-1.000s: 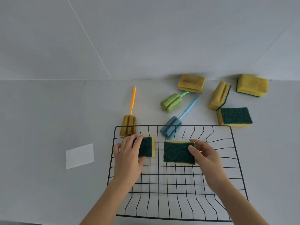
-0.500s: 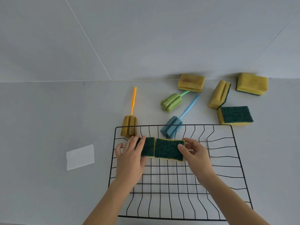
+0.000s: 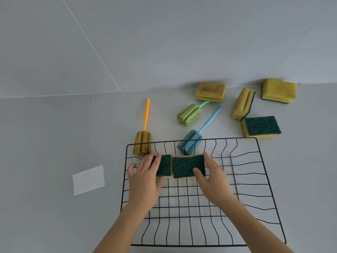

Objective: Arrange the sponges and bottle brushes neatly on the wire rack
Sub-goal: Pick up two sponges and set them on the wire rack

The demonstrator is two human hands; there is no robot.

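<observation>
- Left hand [image 3: 145,181] lies palm-down, fingers spread over the left sponge [image 3: 164,168]; right hand [image 3: 211,178] pinches the right sponge [image 3: 187,166], the two touching on the wire rack [image 3: 262,179].
- Bottle brushes: yellow [image 3: 143,143] at 11 o'clock, blue [image 3: 190,143] at 12.
- Loose sponges [image 3: 260,126] at 1 o'clock.

- We see two sponges [image 3: 180,166] touching side by side on the wire rack [image 3: 262,172].
- Behind it, three brushes [image 3: 189,115] and four sponges [image 3: 260,126] lie on the tabletop [image 3: 45,143].
</observation>
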